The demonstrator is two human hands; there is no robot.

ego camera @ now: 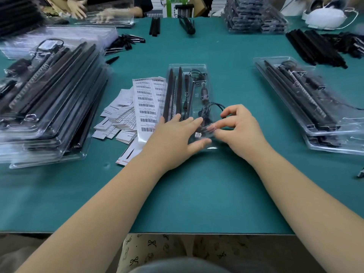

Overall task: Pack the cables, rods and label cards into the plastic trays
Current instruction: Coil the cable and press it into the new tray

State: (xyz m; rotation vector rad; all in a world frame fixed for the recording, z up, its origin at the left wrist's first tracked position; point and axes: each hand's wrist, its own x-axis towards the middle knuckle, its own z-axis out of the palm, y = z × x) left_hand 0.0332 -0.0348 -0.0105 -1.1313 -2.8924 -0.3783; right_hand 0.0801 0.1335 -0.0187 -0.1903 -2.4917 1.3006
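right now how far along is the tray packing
Done: filled trays stacked at left and right. In hand: the centre tray already holds rods; left hand steadies it while right hand tucks the cable. Left: label cards, loose rods.

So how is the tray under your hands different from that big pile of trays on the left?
The middle tray lies alone, flat on the green mat; the left pile is many trays stacked and slightly fanned. The middle tray is being worked on: the left hand rests flat on it while the right hand pinches at the cable; nobody touches the pile. Both are clear plastic holding black rods and cables.
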